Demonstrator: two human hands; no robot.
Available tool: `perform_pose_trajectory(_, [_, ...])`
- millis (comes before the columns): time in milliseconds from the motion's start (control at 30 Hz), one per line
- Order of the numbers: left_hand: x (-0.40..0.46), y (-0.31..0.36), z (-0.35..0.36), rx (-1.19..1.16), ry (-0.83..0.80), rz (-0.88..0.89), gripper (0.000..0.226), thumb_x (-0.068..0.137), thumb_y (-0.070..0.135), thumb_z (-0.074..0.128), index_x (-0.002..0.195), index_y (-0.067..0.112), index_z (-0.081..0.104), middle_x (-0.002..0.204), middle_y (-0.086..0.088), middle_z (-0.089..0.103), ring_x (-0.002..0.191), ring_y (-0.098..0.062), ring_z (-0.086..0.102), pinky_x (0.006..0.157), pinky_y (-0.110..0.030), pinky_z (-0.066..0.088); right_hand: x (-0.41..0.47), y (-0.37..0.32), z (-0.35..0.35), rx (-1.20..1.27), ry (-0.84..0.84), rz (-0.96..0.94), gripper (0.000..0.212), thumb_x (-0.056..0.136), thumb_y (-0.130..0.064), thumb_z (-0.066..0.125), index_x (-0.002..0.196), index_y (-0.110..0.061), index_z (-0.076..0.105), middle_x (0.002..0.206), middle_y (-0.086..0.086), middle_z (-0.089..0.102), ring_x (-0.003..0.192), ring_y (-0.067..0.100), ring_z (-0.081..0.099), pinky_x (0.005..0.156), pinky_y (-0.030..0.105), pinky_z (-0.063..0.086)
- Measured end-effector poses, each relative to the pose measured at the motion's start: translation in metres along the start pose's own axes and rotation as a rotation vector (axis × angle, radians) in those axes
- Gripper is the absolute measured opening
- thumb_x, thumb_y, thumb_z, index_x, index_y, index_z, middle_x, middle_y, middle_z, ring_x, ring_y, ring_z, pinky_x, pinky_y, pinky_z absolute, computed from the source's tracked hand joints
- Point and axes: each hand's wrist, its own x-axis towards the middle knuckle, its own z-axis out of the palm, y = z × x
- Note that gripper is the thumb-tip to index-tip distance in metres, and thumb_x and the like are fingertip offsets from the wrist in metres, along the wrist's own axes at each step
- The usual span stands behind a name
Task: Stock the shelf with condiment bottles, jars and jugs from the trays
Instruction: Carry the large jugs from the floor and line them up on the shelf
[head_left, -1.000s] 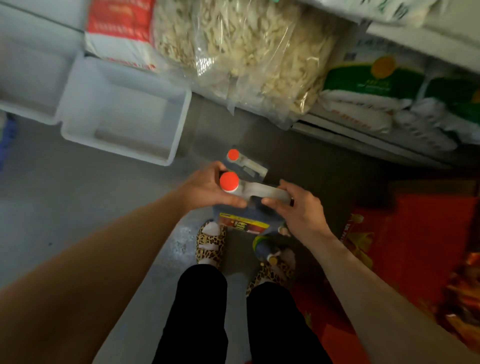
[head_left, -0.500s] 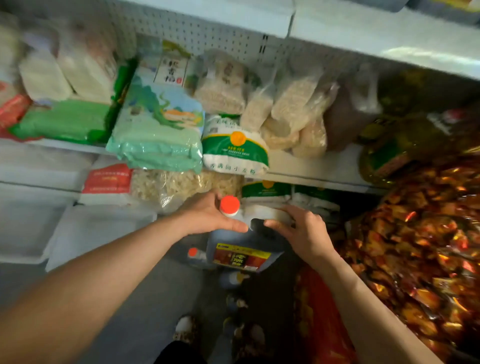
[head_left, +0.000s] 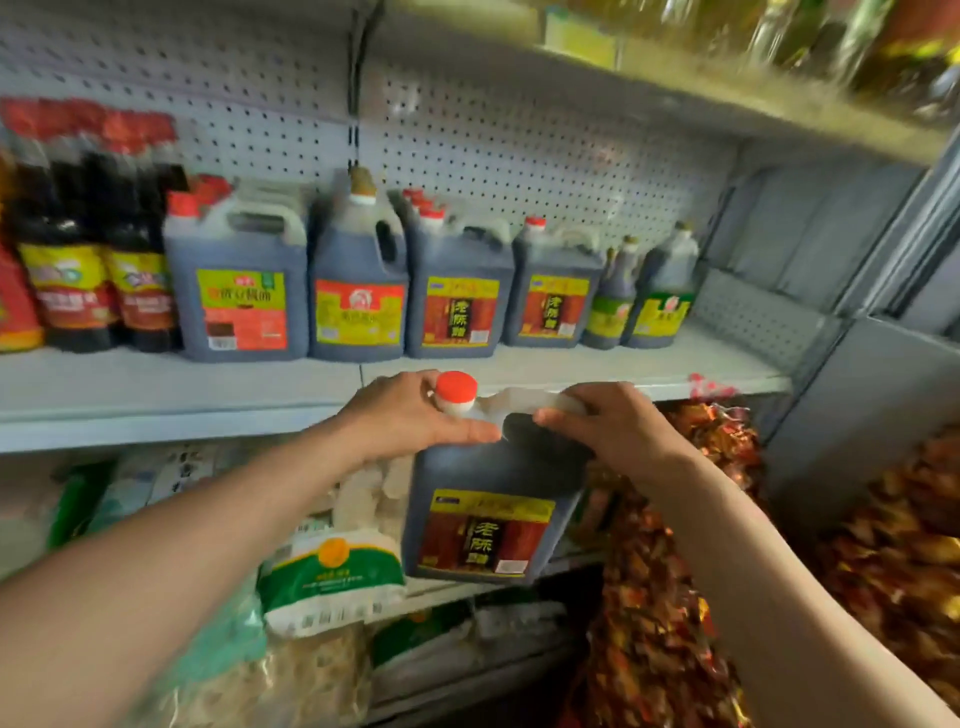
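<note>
A large dark plastic jug with a red cap and a red-and-yellow label (head_left: 488, 514) is held in the air in front of the white metal shelf (head_left: 571, 366), its cap level with the shelf edge. The jug's neck is gripped below the cap by the left hand (head_left: 410, 415), and its pale handle is clasped by the right hand (head_left: 613, 431). On the shelf, a row of similar dark jugs (head_left: 457, 291) stands against the perforated back panel, with red-capped dark bottles (head_left: 93, 249) at the left. Below, bagged goods, apparently rice or noodles (head_left: 332, 577), are blurred.
</note>
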Motion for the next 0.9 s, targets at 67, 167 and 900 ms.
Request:
perform_pose_trajectory(67, [0.028,0.024,-0.013,-0.032,0.039,0.053,0.087,0.03,0.097,0.063,0.102,0.049,0.068,0.102,0.026,0.068,0.099,-0.007,0.063,0.085,-0.029,0.051,0.032,-0.001,-0.03,0.03,0.04,-0.034,0.037,0.082,-0.041,0.077,0.063,-0.013,0.063,0.061,0.0,0.058,0.061,0.012,0.05,0.06,0.032,0.041])
perform_pose_trajectory(167, [0.071,0.061,-0.026,-0.075,0.093,0.103,0.076,0.036,0.092,0.069,0.097,0.046,0.071,0.098,0.023,0.072,0.095,-0.006,0.066,0.085,-0.032,0.054,0.08,0.002,-0.073,0.009,0.098,-0.064,0.065,0.063,-0.068,0.072,0.071,-0.005,0.062,0.062,0.001,0.05,0.063,0.015,0.047,0.06,0.033,0.042])
perform_pose_trajectory(900, [0.291,0.136,0.039,0.0,0.247,-0.095,0.091,0.039,0.086,0.072,0.115,0.035,0.066,0.112,0.014,0.07,0.105,-0.012,0.064,0.093,-0.034,0.054,0.318,0.137,-0.158,-0.003,0.042,-0.226,0.061,0.06,-0.079,0.065,0.061,-0.019,0.056,0.054,-0.008,0.05,0.058,0.017,0.045,0.062,0.036,0.038])
